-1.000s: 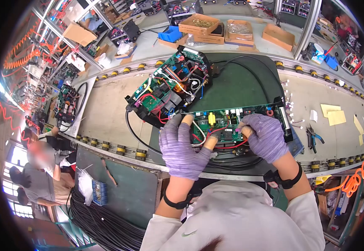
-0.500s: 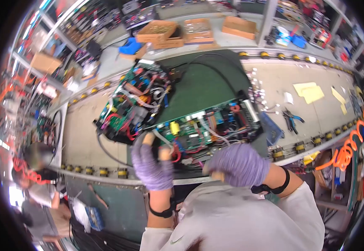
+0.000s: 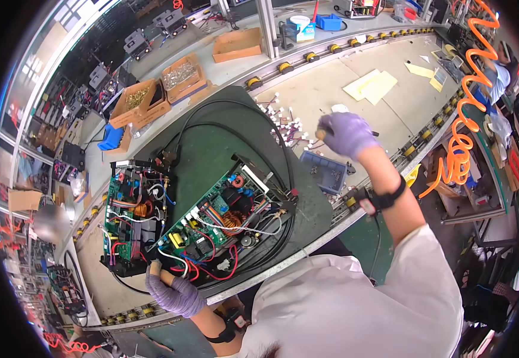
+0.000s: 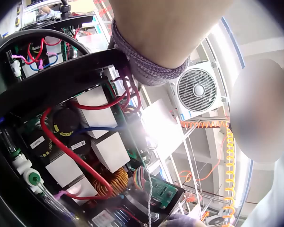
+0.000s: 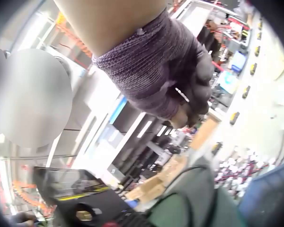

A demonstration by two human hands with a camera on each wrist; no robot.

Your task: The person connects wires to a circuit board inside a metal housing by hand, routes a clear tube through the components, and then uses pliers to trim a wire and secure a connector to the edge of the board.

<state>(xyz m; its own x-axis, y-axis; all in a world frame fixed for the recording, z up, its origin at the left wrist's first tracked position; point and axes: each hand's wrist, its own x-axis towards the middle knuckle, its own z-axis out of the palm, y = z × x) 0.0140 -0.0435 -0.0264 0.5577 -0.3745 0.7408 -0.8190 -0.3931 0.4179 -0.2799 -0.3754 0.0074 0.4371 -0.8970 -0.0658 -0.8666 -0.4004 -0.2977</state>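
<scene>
My gloved left hand (image 3: 176,292) touches the near left end of an open electronics unit (image 3: 191,238) with its fingertips; in the left wrist view its fingers are hidden behind the black case (image 4: 61,78). Green circuit board, a copper coil (image 3: 234,219) and red and white wires show inside the unit. Above the bench at the right, my gloved right hand (image 3: 350,134) has curled fingers with the tips close together, beside a pile of small white connectors (image 3: 286,125). I cannot tell whether it pinches something small. A dark handle end (image 3: 376,134) shows behind it.
A second open unit (image 3: 129,212) stands close at the left. Black cable (image 3: 235,106) loops over the green mat (image 3: 200,155). A blue tray (image 3: 324,172) lies at the mat's right edge, with yellow papers (image 3: 371,87) farther off. Roller rails (image 3: 311,57) border the bench.
The right hand has left the unit and moved right, over the bench by the connectors. The left hand has shifted to the unit's left end. The head view has turned right.
</scene>
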